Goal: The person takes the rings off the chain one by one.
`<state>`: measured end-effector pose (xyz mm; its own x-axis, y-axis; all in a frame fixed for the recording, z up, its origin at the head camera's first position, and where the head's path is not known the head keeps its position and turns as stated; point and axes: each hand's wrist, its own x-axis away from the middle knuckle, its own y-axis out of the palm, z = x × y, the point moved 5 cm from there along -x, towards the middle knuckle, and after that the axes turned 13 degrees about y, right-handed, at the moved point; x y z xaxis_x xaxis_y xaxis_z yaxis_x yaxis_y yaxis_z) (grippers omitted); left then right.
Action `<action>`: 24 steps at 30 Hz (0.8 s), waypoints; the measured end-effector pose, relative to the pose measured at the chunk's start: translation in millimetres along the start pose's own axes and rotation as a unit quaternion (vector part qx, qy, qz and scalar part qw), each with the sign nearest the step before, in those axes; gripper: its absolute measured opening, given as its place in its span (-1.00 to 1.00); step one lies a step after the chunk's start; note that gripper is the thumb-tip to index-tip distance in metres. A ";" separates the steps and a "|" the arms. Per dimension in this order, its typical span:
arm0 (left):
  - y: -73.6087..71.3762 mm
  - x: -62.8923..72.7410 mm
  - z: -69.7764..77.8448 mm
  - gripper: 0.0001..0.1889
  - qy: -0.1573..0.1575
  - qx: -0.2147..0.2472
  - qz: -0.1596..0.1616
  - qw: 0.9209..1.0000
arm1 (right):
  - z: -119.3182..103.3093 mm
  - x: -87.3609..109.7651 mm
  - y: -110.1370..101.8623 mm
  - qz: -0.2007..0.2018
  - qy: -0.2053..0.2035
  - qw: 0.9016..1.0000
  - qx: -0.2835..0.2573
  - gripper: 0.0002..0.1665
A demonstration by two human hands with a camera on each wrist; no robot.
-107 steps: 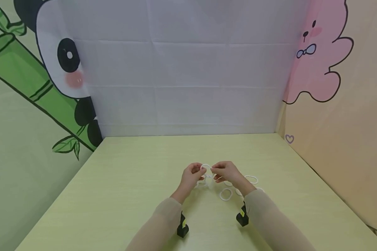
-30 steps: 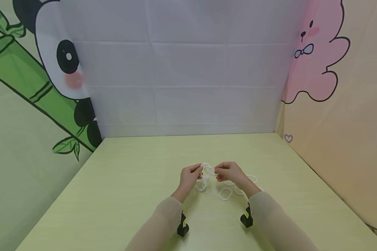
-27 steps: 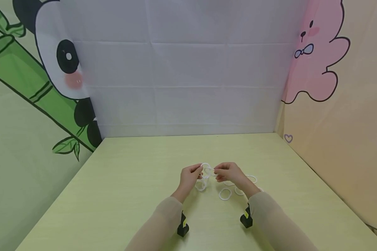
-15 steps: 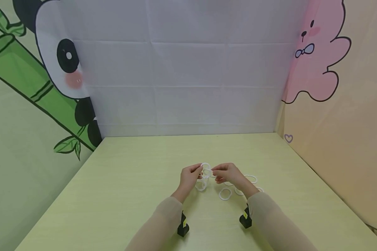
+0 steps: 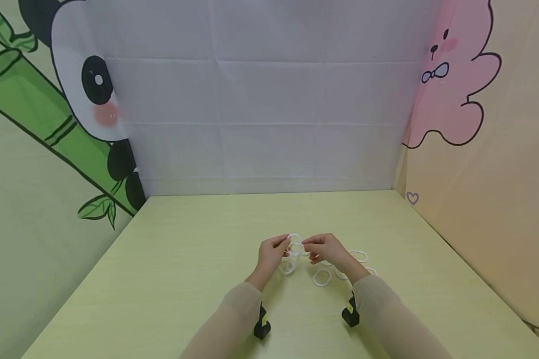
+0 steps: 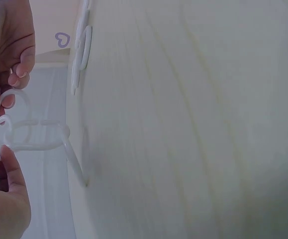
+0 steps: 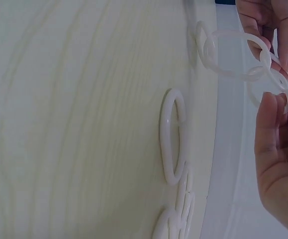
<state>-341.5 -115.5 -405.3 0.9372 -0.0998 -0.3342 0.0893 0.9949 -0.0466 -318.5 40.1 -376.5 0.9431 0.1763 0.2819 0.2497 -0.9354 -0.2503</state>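
Note:
My left hand (image 5: 269,254) pinches a thin white plastic ring between thumb and fingertips, above the table. From it hangs a short chain of linked white rings (image 6: 39,147); the lowest ring (image 6: 75,162) reaches down close to the tabletop. Right beside it, my right hand (image 5: 327,248) pinches another white ring (image 6: 28,107), which overlaps the left hand's ring in the left wrist view. In the right wrist view the fingertips of both hands nearly meet at these rings, and the fingers partly hide where they cross. A small gap shows in one chain ring (image 6: 40,122).
Several loose white rings lie on the pale wooden table (image 5: 197,259), under and beside the right forearm; one ring (image 7: 165,134) lies nearest the hands. Black wrist devices hang below both sleeves. A white cloth backdrop (image 5: 269,94) stands behind the table, with printed walls at both sides.
Over the last second my right hand has shifted slightly left, bringing its ring closer to the left hand's. The left hand and hanging chain have stayed almost still.

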 end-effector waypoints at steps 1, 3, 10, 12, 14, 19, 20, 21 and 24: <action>0.3 -1.8 -5.6 -0.73 0.000 0.001 0.001 1.000 | 3.4 -3.4 -0.8 0.002 0.002 1.000 -0.002 -0.67; 0.6 -1.8 -5.4 -0.73 -0.002 0.002 0.000 1.000 | 11.4 -11.7 -3.2 0.008 0.006 1.000 -0.005 -0.66; 0.4 3.0 12.5 -0.73 0.001 0.007 -0.007 1.000 | 16.8 -18.1 -5.7 0.024 0.008 1.000 0.007 -0.69; 0.7 5.7 22.1 -0.73 0.003 0.005 -0.008 1.000 | 16.7 -18.3 -6.4 0.026 0.010 1.000 0.010 -0.69; 1.4 7.3 28.4 -0.74 0.007 0.001 -0.009 1.000 | 16.6 -18.4 -6.9 0.028 0.011 0.999 0.012 -0.69; 3.8 3.4 15.6 -0.75 0.004 0.014 -0.005 1.000 | 17.2 -18.8 -8.0 0.029 0.010 0.999 0.008 -0.72; 4.4 2.0 10.8 -0.75 0.004 0.014 -0.004 1.000 | 17.2 -18.7 -8.1 0.029 0.008 1.000 0.008 -0.72; 5.1 0.5 5.9 -0.74 0.000 0.016 -0.003 1.000 | 17.3 -18.8 -8.3 0.030 0.008 1.000 0.006 -0.73; 6.7 -2.4 -3.5 -0.74 0.002 0.007 0.000 1.000 | 17.4 -19.2 -8.6 0.031 0.007 0.999 0.006 -0.74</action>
<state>-344.3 -108.7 -408.1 0.9361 -0.0994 -0.3375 0.0940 0.9950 -0.0324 -334.9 50.1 -395.8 0.9539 0.1130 0.2779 0.1927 -0.9408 -0.2787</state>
